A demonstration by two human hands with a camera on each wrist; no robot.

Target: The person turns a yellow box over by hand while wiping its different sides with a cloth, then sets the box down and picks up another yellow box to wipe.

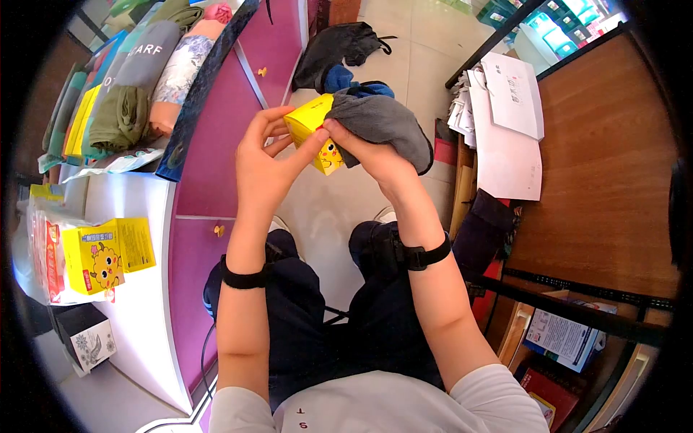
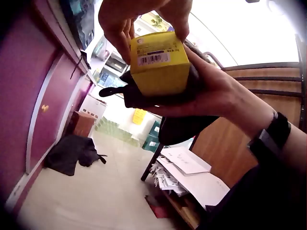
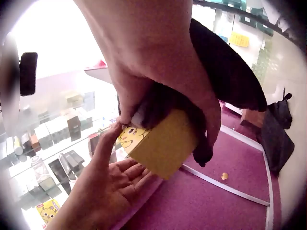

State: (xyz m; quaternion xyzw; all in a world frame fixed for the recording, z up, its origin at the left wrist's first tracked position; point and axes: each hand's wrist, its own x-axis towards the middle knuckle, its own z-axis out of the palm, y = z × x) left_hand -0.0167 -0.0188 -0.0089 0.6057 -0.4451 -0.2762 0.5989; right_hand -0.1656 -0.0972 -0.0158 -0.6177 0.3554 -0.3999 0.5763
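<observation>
A yellow box (image 1: 309, 115) with a cartoon face is held up between both hands. The left hand (image 1: 268, 159) pinches it between thumb and fingers on its left side. A grey cloth (image 1: 390, 123) lies over the right hand's fingers; the right hand (image 1: 379, 162) grips the box through it, thumb at the near edge. In the left wrist view the yellow box (image 2: 160, 64) shows a barcode, with dark cloth beneath it. In the right wrist view the left hand's fingers (image 3: 127, 177) touch the yellow box (image 3: 168, 143) from below.
On the left counter stand more yellow boxes (image 1: 94, 256) and a black-and-white box (image 1: 85, 339), below rolled scarves (image 1: 148, 58). A black bag (image 1: 336, 50) lies on the floor ahead, by purple cabinets (image 1: 206, 144). White papers (image 1: 505, 130) lie on a shelf at the right.
</observation>
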